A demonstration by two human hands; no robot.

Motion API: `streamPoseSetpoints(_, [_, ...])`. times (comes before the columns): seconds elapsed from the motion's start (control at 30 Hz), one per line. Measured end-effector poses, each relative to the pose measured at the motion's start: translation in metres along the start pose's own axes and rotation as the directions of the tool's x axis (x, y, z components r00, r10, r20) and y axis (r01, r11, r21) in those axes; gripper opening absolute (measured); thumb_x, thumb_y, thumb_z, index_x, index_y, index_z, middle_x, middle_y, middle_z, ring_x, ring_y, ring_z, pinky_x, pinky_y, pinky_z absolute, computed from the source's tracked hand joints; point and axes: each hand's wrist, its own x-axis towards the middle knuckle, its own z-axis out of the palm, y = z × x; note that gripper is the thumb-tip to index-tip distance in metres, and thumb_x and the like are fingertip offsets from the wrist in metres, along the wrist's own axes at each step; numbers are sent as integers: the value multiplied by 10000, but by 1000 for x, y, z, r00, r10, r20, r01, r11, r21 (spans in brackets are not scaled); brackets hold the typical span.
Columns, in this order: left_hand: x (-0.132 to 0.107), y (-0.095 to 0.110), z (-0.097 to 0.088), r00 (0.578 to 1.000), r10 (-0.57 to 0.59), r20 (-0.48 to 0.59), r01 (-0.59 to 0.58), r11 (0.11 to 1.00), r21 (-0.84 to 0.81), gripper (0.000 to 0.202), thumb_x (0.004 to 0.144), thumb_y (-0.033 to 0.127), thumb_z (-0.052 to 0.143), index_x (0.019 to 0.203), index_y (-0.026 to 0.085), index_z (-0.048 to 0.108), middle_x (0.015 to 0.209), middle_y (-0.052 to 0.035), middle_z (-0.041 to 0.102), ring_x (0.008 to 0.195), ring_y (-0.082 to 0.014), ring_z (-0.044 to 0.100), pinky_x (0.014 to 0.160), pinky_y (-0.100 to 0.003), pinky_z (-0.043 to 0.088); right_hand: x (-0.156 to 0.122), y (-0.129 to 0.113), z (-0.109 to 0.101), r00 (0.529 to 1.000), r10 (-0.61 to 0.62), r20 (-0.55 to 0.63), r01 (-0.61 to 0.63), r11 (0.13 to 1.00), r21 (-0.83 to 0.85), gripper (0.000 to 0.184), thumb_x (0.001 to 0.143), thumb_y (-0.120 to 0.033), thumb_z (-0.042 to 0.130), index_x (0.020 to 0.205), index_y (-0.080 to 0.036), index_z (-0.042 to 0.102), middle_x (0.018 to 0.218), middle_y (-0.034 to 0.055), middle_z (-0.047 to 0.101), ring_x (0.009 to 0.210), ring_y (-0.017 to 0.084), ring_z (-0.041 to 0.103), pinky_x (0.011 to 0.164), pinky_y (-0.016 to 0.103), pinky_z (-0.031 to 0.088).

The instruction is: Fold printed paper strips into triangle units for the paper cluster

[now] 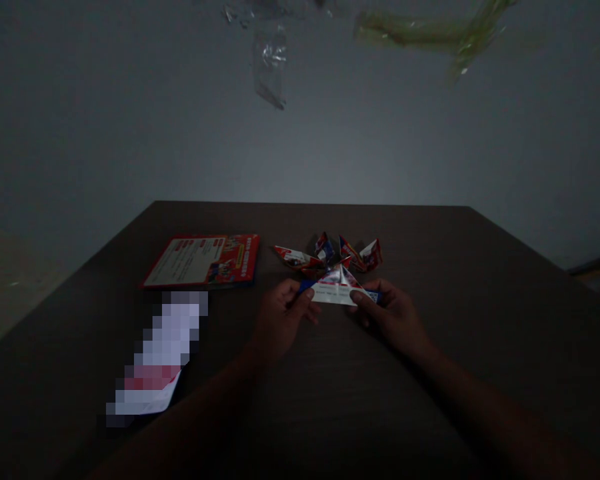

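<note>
Between my two hands is a folded sheet of printed paper [337,293], creased to a point at the top, with a white band along its lower edge and blue at both ends. My left hand [283,317] pinches its left end between thumb and fingers. At the right end my right hand [393,317] pinches it, thumb on the near face beside a small printed code. Just behind the sheet lie several folded paper pieces [373,255] in red, white and blue, with points sticking up. The sheet partly hides them.
A stack of red printed leaflets [195,263] lies on the dark wooden table [430,233] at left. Nearer me is a phone [167,353] with a lit, pixelated screen. A grey wall [320,147] with tape strips [420,32] stands behind the table.
</note>
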Motion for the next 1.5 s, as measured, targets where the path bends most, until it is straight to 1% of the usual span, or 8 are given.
streamPoseSetpoints(0.13, [-1, 0, 0, 999, 32, -33, -33, 999, -27, 147, 824, 273, 548, 804, 150, 470, 626, 6, 640, 481, -106, 587, 498, -233, 469, 1, 0, 0, 1000, 24, 11, -24, 1000, -7, 305, 735, -419, 669, 823, -168, 520, 638, 19, 668, 406, 68, 439, 385, 185, 319])
streamPoseSetpoints(0.33, [1, -4, -1, 1000, 21, 23, -20, 1000, -20, 154, 801, 260, 574, 787, 156, 462, 651, -6, 651, 495, -113, 591, 509, -240, 466, 2, 2, -2, 1000, 26, 4, -26, 1000, -11, 318, 720, -431, 678, 813, -170, 522, 607, 6, 656, 399, 72, 444, 381, 188, 321])
streamPoseSetpoints(0.53, [-2, -5, -2, 997, 78, 28, -79, 996, 37, 115, 823, 261, 547, 847, 151, 522, 683, -5, 644, 546, -107, 592, 541, -230, 461, 2, 4, -3, 1000, 12, 18, -12, 1000, -1, 295, 740, -414, 666, 824, -174, 518, 625, 11, 659, 408, 72, 444, 385, 190, 319])
streamPoseSetpoints(0.93, [-3, -2, -1, 997, 52, 48, -57, 994, 94, 159, 799, 299, 578, 811, 150, 526, 733, -18, 649, 573, -109, 593, 553, -224, 445, 1, -1, -2, 1000, 26, 11, -25, 999, -29, 335, 718, -442, 673, 835, -162, 532, 605, 17, 648, 407, 77, 444, 378, 190, 322])
streamPoseSetpoints(1.13, [-4, 5, -2, 997, 74, 9, -74, 981, 178, 271, 875, 369, 444, 791, 150, 580, 588, 7, 609, 617, -134, 603, 619, -237, 440, 1, 1, -4, 1000, 5, -6, -5, 998, -56, 354, 713, -468, 667, 843, -160, 551, 610, 26, 652, 401, 87, 453, 371, 199, 326])
streamPoseSetpoints(1.2, [-3, 5, -3, 998, 63, 7, -63, 982, 176, 292, 888, 365, 414, 801, 149, 591, 586, 5, 610, 631, -135, 605, 630, -236, 439, 2, 2, -5, 1000, 4, -8, -5, 999, -49, 351, 715, -465, 668, 847, -162, 551, 612, 22, 652, 400, 85, 455, 371, 195, 324])
streamPoseSetpoints(1.37, [0, -5, -4, 997, 5, 76, -11, 997, 78, 204, 814, 345, 548, 838, 142, 543, 775, -20, 648, 545, -99, 580, 551, -226, 448, 2, 3, -4, 1000, 7, 10, -7, 999, -53, 328, 719, -454, 668, 827, -168, 550, 584, 1, 639, 398, 78, 445, 368, 181, 316])
streamPoseSetpoints(1.5, [2, -11, -2, 993, -37, 108, 34, 999, 29, 227, 804, 363, 553, 878, 151, 515, 759, -18, 629, 527, -96, 551, 461, -202, 424, 1, 2, -3, 1000, 0, 11, 1, 996, -90, 338, 706, -457, 677, 819, -164, 555, 566, 1, 634, 392, 79, 448, 364, 182, 316])
